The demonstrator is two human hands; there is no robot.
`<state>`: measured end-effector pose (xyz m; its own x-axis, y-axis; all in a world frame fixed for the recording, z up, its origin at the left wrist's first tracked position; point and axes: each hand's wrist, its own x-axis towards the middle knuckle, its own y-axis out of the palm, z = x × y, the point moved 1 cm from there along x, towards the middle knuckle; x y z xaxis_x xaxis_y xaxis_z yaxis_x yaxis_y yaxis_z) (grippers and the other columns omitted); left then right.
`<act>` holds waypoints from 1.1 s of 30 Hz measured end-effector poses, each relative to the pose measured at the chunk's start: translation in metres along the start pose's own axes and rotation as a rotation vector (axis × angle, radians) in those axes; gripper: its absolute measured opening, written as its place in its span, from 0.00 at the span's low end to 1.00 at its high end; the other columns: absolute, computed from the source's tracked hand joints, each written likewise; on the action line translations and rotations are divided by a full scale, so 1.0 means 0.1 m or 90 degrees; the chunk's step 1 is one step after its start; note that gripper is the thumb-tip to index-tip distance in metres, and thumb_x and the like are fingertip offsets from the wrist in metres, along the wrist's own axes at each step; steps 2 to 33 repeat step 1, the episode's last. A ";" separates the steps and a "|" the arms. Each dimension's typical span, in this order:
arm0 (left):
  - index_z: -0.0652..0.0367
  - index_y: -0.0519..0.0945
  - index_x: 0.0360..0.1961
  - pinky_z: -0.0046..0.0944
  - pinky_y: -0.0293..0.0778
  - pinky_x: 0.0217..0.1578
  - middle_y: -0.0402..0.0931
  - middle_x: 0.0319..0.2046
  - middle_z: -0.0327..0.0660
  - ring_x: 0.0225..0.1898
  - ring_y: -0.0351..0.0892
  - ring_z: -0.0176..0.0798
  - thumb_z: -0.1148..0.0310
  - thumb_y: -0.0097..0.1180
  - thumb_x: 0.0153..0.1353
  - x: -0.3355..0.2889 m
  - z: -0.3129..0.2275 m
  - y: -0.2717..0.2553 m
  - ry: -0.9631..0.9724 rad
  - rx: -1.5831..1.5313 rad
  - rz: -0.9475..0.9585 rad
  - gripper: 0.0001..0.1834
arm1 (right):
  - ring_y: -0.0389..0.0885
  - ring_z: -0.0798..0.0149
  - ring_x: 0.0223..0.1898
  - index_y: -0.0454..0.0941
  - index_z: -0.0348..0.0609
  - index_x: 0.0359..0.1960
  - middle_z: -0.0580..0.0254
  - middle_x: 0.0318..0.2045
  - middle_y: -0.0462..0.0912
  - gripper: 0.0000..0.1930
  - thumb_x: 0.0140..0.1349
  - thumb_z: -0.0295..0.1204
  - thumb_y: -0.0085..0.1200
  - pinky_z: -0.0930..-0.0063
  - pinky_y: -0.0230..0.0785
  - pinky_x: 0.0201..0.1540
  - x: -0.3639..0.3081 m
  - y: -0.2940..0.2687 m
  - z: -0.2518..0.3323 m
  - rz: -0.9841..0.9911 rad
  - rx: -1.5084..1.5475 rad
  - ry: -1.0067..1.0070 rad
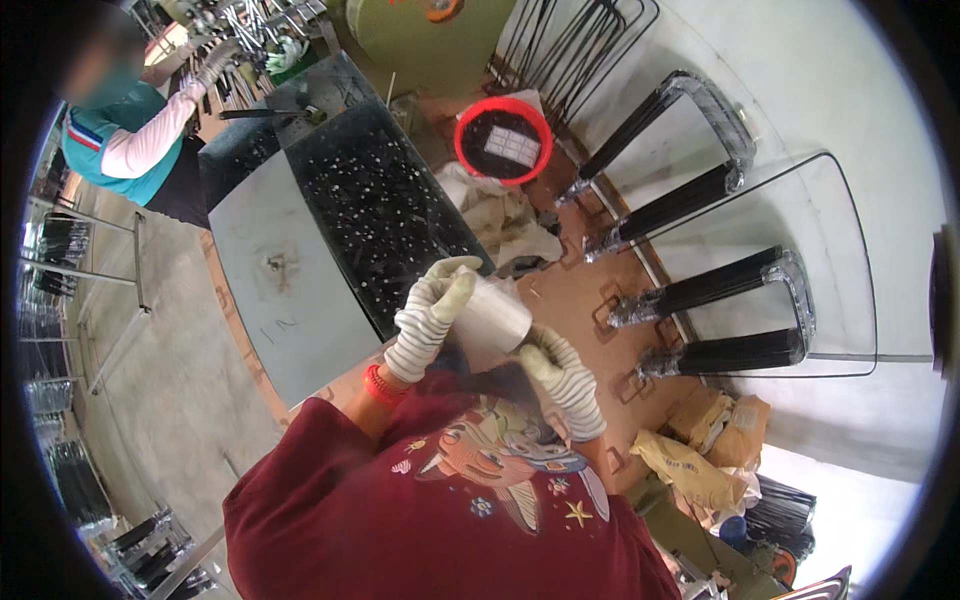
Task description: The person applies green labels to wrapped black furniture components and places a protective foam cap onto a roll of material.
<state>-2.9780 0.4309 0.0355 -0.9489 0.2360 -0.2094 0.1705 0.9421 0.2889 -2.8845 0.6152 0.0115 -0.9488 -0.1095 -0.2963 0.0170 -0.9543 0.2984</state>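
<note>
In front of my chest is a whitish roll of clear plastic film [497, 318]. My left hand [428, 315], in a striped glove with a pale palm, is closed around its upper left end, thumb lying across it. At the lower right end, my right hand [562, 378], gloved the same way, has its fingers curled in against the roll. A loose see-through sheet seems to hang below the roll, though its edge is hard to make out. The table [280, 270] with a grey board stands just beyond my left hand.
Many small pale bits dot the table's dark surface [375, 205]. Beyond it sits a red tub [507, 140]. Film-wrapped bundles of black tube frames [715, 290] lean on the right wall, above brown sacks [700, 450]. At far left, another person [135, 140] handles metal parts.
</note>
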 end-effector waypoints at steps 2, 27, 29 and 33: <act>0.63 0.72 0.45 0.22 0.65 0.35 0.74 0.29 0.31 0.32 0.70 0.21 0.61 0.54 0.57 0.07 0.02 0.02 -0.013 0.000 0.001 0.19 | 0.71 0.69 0.45 0.63 0.38 0.56 0.59 0.44 0.74 0.27 0.57 0.36 0.54 0.74 0.63 0.50 0.09 -0.10 0.08 -0.003 -0.083 0.034; 0.63 0.72 0.45 0.22 0.65 0.35 0.74 0.29 0.31 0.32 0.70 0.21 0.61 0.54 0.57 0.07 0.02 0.02 -0.013 0.000 0.001 0.19 | 0.71 0.69 0.45 0.63 0.38 0.56 0.59 0.44 0.74 0.27 0.57 0.36 0.54 0.74 0.63 0.50 0.09 -0.10 0.08 -0.003 -0.083 0.034; 0.63 0.72 0.45 0.22 0.65 0.35 0.74 0.29 0.31 0.32 0.70 0.21 0.61 0.54 0.57 0.07 0.02 0.02 -0.013 0.000 0.001 0.19 | 0.71 0.69 0.45 0.63 0.38 0.56 0.59 0.44 0.74 0.27 0.57 0.36 0.54 0.74 0.63 0.50 0.09 -0.10 0.08 -0.003 -0.083 0.034; 0.63 0.72 0.45 0.22 0.65 0.35 0.74 0.29 0.31 0.32 0.70 0.21 0.61 0.54 0.57 0.07 0.02 0.02 -0.013 0.000 0.001 0.19 | 0.71 0.69 0.45 0.63 0.38 0.56 0.59 0.44 0.74 0.27 0.57 0.36 0.54 0.74 0.63 0.50 0.09 -0.10 0.08 -0.003 -0.083 0.034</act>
